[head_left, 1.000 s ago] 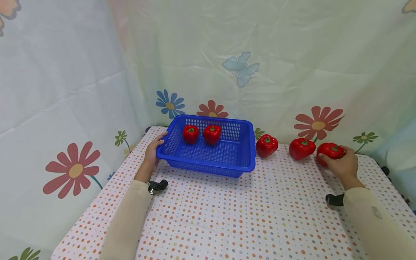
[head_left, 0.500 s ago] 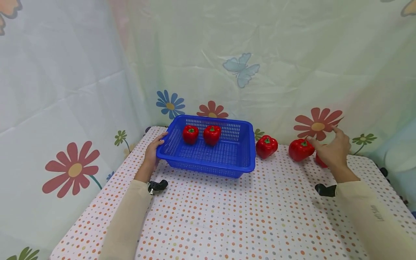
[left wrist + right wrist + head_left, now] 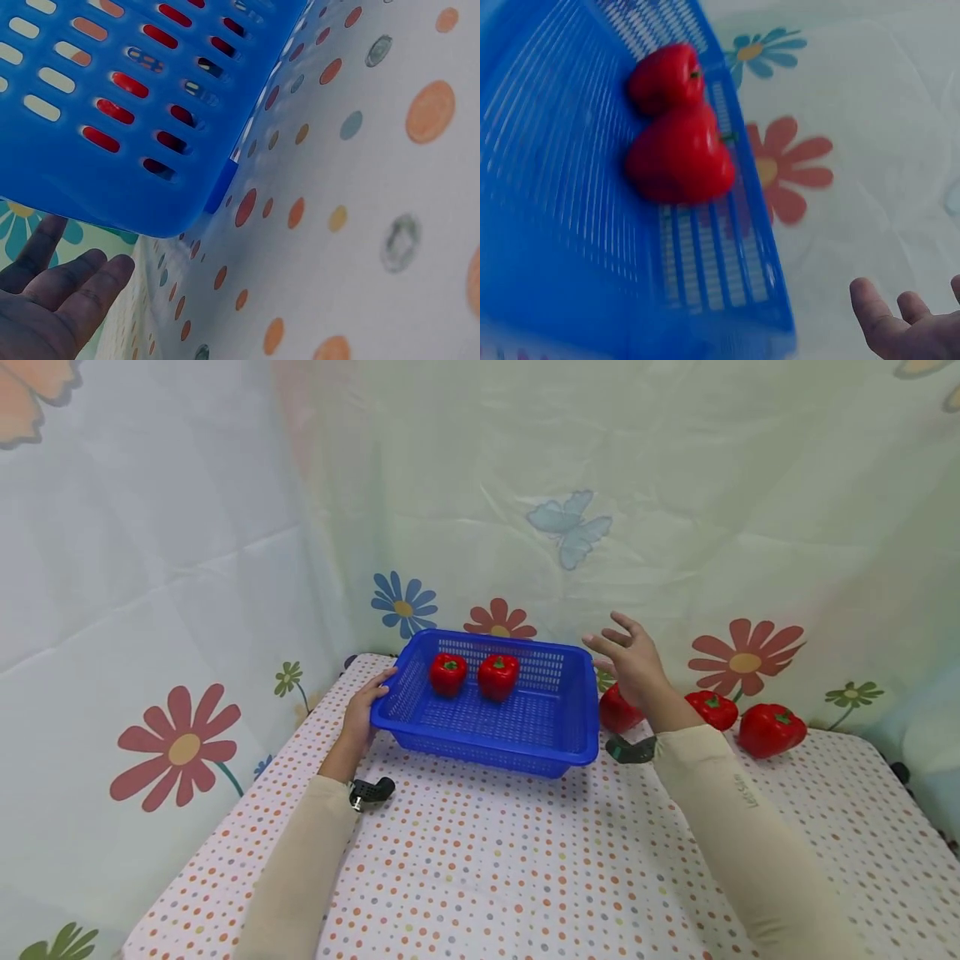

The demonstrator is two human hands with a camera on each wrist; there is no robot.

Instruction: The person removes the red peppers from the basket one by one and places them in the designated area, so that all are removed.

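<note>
A blue plastic basket holds two red bell peppers, one on the left and one beside it, near its back wall. At the basket's left end my left hand rests against the rim; the left wrist view shows its fingers stretched out beside the basket corner. My right hand hovers by the right end of the basket, fingers spread and holding nothing. It partly covers a bell pepper that lies just outside the basket.
Farther right, another red bell pepper lies partly behind the right forearm, with one more pepper next to it. A dotted cloth covers the table. Flower-printed curtains hang at the back and left.
My right hand has let go of the rightmost bell pepper and swung left, past the middle one, to the basket's right end. The left hand stays at the rim. The head view has shifted slightly.
</note>
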